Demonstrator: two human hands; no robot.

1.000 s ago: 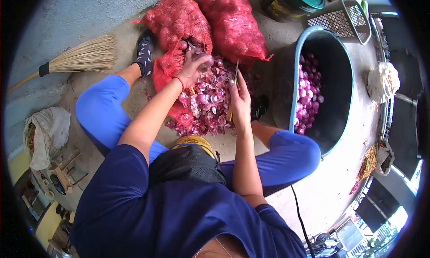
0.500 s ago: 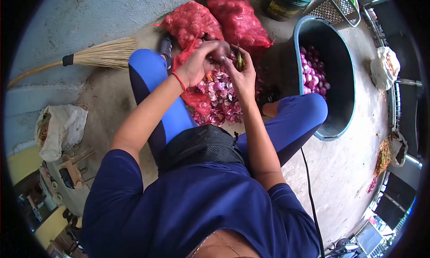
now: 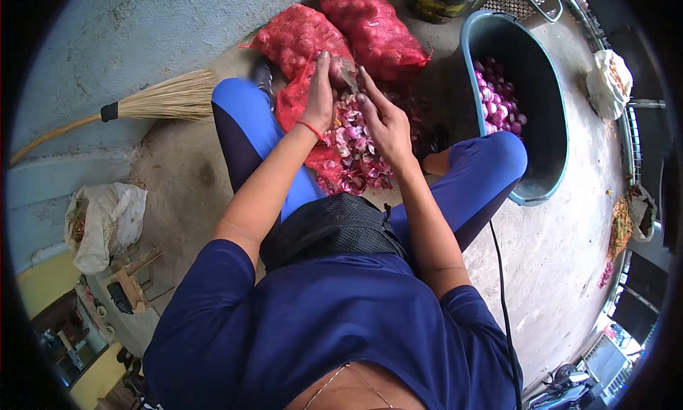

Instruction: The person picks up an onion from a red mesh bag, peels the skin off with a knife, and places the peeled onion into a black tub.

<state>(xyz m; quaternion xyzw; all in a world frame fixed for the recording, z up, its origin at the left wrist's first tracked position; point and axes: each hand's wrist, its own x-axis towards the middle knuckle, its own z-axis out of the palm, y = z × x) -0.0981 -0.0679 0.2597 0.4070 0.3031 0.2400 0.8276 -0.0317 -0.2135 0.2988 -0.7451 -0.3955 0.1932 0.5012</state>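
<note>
My left hand (image 3: 320,100), with a red band at the wrist, is raised with its fingers curved around the near side of a reddish-brown onion (image 3: 337,71). Against that onion lies a flat grey blade, seemingly of a small knife (image 3: 349,78). My right hand (image 3: 386,122) grips it, with the handle hidden by the fingers. Below both hands, a heap of purple and white onion peels (image 3: 353,147) covers the floor between my legs, partly on a red mesh sack (image 3: 326,161).
Two full red mesh sacks, the left one (image 3: 295,36) and the right one (image 3: 377,33), stand ahead. To the right, a big dark tub (image 3: 544,161) contains peeled purple onions (image 3: 500,100). A broom (image 3: 167,97) lies at left, and a white sack (image 3: 117,221) sits below it.
My left hand has turned more upright, its fingers now pointing up beside the onion. My right hand has shifted slightly downward and the grey blade now shows between the hands. The view has tilted slightly.
</note>
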